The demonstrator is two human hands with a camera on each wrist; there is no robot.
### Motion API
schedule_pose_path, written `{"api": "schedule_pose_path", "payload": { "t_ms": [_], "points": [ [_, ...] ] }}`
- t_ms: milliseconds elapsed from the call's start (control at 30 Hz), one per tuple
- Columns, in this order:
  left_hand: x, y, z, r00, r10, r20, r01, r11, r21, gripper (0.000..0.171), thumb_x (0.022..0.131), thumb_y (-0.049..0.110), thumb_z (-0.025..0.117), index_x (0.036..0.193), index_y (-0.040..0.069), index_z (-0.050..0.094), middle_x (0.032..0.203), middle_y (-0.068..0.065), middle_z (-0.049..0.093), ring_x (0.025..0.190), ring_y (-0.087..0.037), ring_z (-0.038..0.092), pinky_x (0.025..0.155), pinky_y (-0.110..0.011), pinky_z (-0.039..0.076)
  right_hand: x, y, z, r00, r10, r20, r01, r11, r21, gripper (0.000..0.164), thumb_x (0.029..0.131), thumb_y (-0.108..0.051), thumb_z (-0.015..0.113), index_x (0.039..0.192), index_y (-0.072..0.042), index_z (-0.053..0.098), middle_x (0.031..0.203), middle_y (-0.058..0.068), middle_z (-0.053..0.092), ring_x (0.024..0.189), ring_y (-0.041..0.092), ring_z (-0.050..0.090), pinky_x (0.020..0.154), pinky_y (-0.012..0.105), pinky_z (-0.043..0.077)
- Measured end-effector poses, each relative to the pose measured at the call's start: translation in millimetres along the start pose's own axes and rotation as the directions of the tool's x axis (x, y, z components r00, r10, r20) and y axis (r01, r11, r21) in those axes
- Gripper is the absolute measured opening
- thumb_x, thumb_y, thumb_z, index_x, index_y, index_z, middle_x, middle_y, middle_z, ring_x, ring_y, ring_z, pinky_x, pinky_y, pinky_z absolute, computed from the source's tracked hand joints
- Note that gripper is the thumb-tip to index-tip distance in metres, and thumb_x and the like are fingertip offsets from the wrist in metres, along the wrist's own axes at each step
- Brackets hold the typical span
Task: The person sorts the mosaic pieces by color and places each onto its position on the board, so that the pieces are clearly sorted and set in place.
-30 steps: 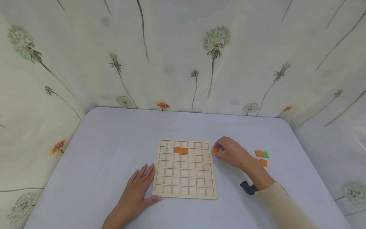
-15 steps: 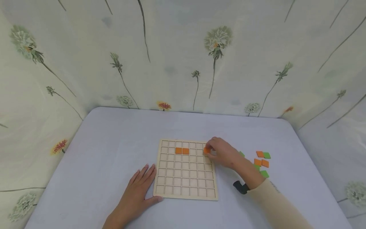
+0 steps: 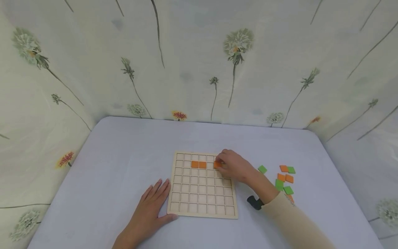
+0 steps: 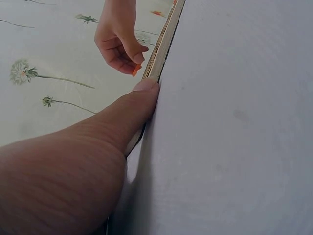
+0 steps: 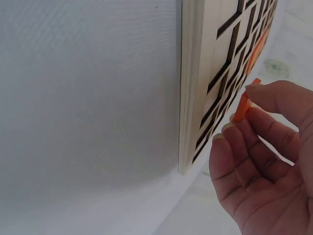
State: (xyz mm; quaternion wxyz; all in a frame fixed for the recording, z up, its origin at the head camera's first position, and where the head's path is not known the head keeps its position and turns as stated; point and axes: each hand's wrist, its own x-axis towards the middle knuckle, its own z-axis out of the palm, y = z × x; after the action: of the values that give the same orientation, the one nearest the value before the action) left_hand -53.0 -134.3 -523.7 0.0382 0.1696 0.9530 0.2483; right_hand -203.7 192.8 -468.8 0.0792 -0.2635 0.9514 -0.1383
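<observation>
A square wooden grid board lies in the middle of the table. Two orange square tiles sit side by side in its second row from the far edge. My right hand pinches another orange tile between thumb and fingers, over the right part of that same row. In the right wrist view the tile is tilted, close above the grid. My left hand lies flat with fingers extended at the board's left side. Its thumb touches the board's near edge in the left wrist view.
On the table to the right lie several loose tiles, among them a green tile nearest the board and an orange tile farther right. A dark object shows at the right wrist. A flowered curtain hangs behind the table.
My right hand has moved left with the orange tile, from beside the board to over it. More loose tiles show behind the forearm. The left hand has stayed in place.
</observation>
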Motion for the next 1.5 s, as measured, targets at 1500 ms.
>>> {"api": "schedule_pose_path", "payload": {
  "t_ms": [1500],
  "points": [
    [0.3, -3.4, 2.2, 1.0, -0.008, 0.011, 0.008, 1.0, 0.021, 0.104, 0.086, 0.06, 0.078, 0.166, 0.015, 0.031, 0.173, 0.007, 0.02, 0.161, -0.017, 0.007, 0.128, -0.042, 0.006, 15, -15, 6, 0.999, -0.054, 0.003, 0.054, 0.997, -0.051, 0.017, 0.096, -0.015, 0.076, 0.112, -0.008, 0.077, 0.103, 0.0, 0.065, 0.098, 0.019, 0.06, 0.086, 0.034, 0.056]
  ]
}}
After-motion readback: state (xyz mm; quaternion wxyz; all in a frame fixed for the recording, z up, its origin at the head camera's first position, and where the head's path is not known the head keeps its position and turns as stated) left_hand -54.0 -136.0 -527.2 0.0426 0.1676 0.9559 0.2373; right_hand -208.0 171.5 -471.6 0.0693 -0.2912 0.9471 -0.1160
